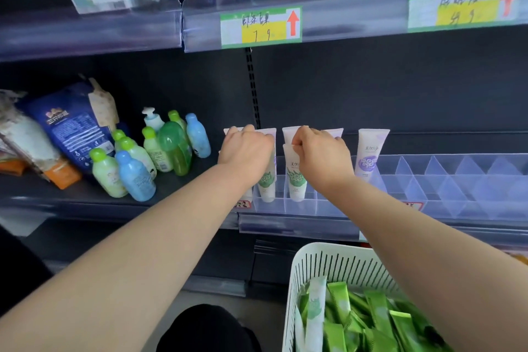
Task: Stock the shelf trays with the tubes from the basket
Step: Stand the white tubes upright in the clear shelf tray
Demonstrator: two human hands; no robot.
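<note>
Green tube stands upright in the tray, its top pinched by the right hand; left hand grips the neighbouring tube.

Dark shop shelving, pale grey floor

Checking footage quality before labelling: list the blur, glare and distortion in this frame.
Head view: the price tags are smeared, their writing barely legible. Head view: pale glare washes the clear upper shelf strip. Head view: wide-angle bending curves that strip. Head view: left hand, right hand, tubes and basket look fairly sharp.
</note>
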